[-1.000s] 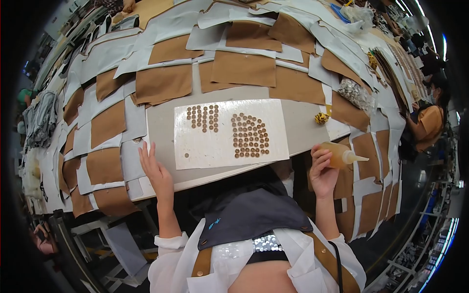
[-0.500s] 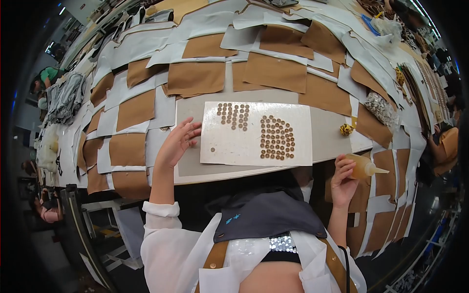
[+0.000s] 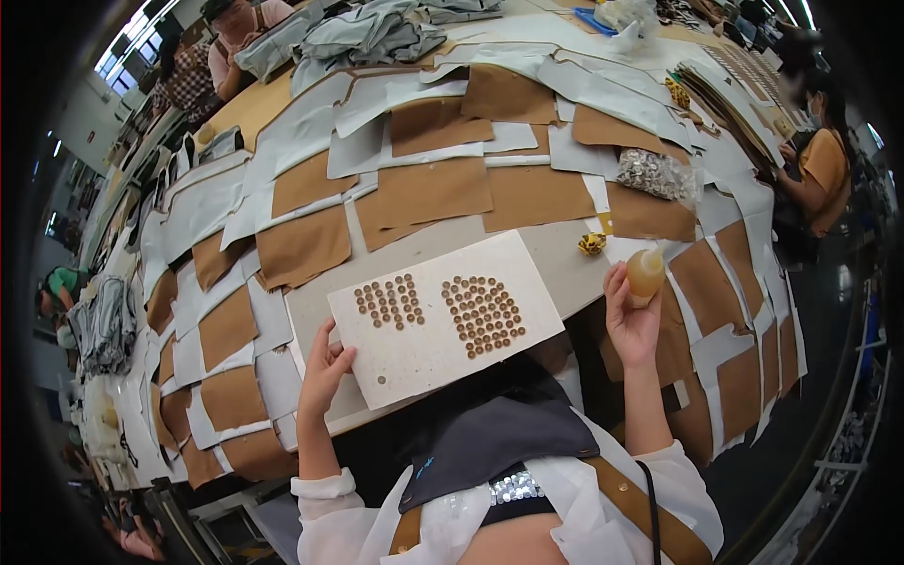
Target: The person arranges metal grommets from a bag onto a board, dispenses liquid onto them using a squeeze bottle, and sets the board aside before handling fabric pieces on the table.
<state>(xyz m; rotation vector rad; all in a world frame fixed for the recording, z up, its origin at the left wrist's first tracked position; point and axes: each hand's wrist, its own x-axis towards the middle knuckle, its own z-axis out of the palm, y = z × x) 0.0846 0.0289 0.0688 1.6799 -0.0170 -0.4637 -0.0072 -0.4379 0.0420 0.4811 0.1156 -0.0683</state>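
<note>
A white board [image 3: 414, 367] lies on the table in front of me, bearing two groups of small round brass-coloured buttons [image 3: 482, 315] in rows and a single button [image 3: 381, 380] near its lower left corner. My left hand [image 3: 325, 367] is beside the board's left edge, fingers loosely bent and thumb apart, holding nothing. I cannot tell whether the thumb touches the board. My right hand [image 3: 629, 325] is wrapped round a squeeze bottle [image 3: 646, 273] of yellowish liquid, to the right of the board and past the table's near edge.
Brown and white flat pieces [image 3: 433, 193] overlap around the board. A clear bag of small parts [image 3: 656, 174] and a yellow-and-black patterned bundle [image 3: 591, 244] sit beyond it to the right. Other people work at the far left and at the right, one in an orange top [image 3: 829, 179].
The view has turned, so the board appears lower and slanted. The bottle's nozzle, pointing right before, now points up and away. My left hand's fingers have come closer to the board's edge.
</note>
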